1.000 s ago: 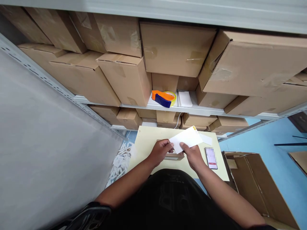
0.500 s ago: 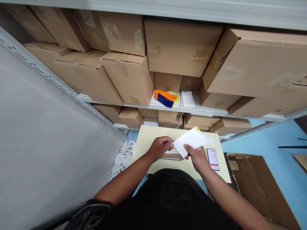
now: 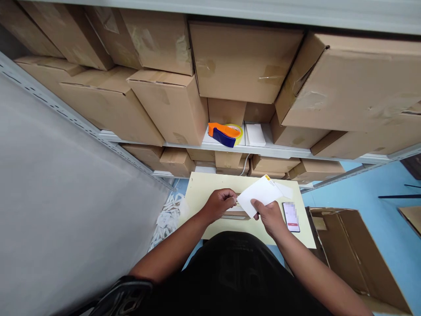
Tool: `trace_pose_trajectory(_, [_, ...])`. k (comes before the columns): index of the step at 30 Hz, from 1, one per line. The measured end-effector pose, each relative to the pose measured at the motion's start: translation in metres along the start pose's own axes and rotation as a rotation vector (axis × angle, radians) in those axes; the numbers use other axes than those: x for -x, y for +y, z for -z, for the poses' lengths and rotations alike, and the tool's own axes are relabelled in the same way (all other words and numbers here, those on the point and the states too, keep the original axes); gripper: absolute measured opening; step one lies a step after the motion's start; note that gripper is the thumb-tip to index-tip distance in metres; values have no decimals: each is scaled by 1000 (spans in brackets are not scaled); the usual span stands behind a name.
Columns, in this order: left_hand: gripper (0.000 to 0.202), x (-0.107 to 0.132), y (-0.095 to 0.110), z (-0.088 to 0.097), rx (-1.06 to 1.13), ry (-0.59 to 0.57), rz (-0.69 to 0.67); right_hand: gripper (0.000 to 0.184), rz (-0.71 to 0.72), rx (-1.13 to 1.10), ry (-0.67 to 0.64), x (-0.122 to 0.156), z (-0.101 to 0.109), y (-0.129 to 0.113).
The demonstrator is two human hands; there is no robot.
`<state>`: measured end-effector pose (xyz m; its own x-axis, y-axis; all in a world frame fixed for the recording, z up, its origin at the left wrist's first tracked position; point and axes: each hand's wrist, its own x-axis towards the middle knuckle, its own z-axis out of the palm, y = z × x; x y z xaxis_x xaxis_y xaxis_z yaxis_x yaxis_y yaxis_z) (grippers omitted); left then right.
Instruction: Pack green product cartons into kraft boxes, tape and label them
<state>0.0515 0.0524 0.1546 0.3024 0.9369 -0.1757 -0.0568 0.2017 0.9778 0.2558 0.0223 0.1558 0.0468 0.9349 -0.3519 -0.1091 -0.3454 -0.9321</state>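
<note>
Worktop [image 3: 197, 188] carries a cardboard box [image 3: 234, 214]. Partly over it, a white paper sheet [image 3: 259, 191], judged light, flexible, best held by its edges, is pinched in the right hand's [image 3: 270, 214] fingers; left hand's [image 3: 217, 204] fingers curl nearly closed, hold unclear.

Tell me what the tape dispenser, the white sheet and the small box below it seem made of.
Tape dispenser: probably hard plastic, smooth, in solid orange and navy. White sheet: likely paper, thin and matte, though possibly coated. Small box: apparently cardboard, by its dull brown face; partly hidden.
</note>
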Motion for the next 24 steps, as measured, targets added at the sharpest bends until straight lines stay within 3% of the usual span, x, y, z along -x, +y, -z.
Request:
trace_pose_trajectory(5, [12, -2, -1, -5, 103, -33, -2, 35, -138, -98, -86, -12, 0, 13])
trace_pose_trajectory(7, [12, -3, -3, -7, 107, -2, 2, 39, -121, -70, -16, -18, 2, 21])
trace_pose_trajectory(9, [11, -4, -3, -10, 95, 39, 17, 43, 30, 18, 160, -21, 5, 26])
trace_pose_trajectory(11, [11, -4, -3, -11, 77, 63, 35, 43, 273, 166, 280, -18, 7, 25])
trace_pose_trajectory(14, [11, -2, -2, -13, 48, 54, 43, 22, 578, 394, 124, -7, 5, 14])
trace_pose_trajectory(16, [12, -1, -1, -15, 29, 41, 23, 9, 677, 462, -31, 0, -2, 6])
trace_pose_trajectory(19, [15, 2, 0, -17, 17, 26, -8, 9, 725, 474, -86, 4, -11, -2])
trace_pose_trajectory(24, [15, 5, -2, -16, 45, 7, 0, 9, 667, 469, -72, 6, -17, -2])
